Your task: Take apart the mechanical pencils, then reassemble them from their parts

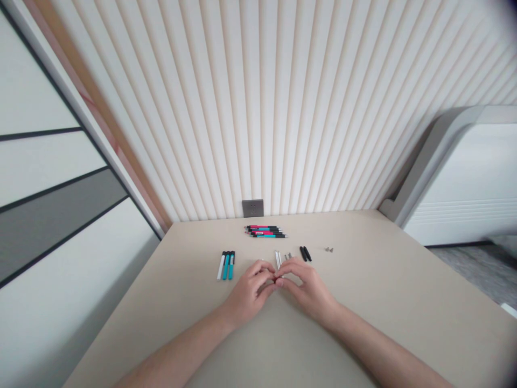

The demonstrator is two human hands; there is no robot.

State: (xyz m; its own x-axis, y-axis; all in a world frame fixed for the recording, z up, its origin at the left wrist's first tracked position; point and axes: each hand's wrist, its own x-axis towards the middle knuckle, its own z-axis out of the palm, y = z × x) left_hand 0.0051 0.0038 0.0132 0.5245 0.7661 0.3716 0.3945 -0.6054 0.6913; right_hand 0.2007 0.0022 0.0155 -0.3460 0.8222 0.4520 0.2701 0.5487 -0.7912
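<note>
Beige table (375,280) w/ pink-teal pen stack (264,231), 3 loose pens (226,265), 2 black pen parts (305,254), tiny metal bits (328,249)

Left hand (249,291) and right hand (307,288) pinch a small red part (276,279) above a beige table (375,291), with teal-and-white pens (226,265) nearby and pink-and-teal pens (265,231) beyond.

- Pen barrels (264,231): smooth, glossy plastic
- Small metal parts (328,249): dull grey metal
- Tabletop (363,280): smooth, matt finish
- Ribbed wall panel (258,108): matt finish
</note>
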